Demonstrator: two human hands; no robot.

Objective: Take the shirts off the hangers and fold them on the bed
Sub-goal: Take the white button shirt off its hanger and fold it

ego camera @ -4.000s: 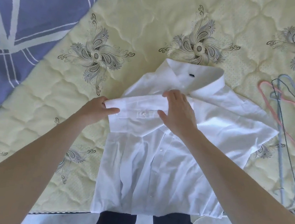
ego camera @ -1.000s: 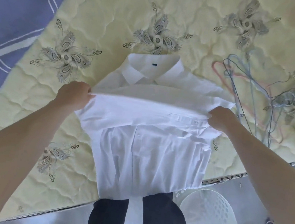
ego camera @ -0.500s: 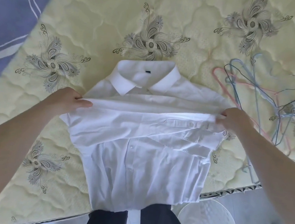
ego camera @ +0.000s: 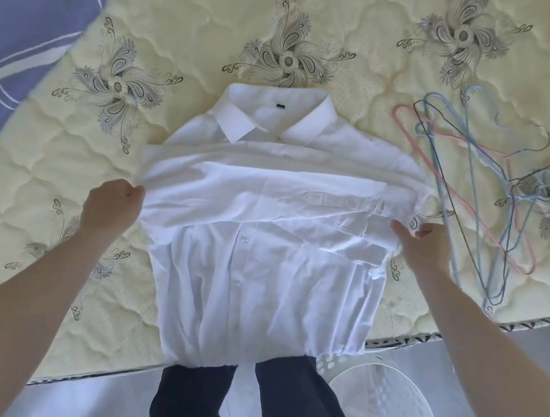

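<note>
left hand + right hand pinch shirt side edges | risk: sleeves between grips slip apart, fold goes crooked

Home bedrm: quilted mattress, blue blanket

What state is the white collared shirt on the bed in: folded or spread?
Partly folded: the white collared shirt has sleeves laid across its chest, its body unfolded; left hand and right hand grip its sides.
</note>
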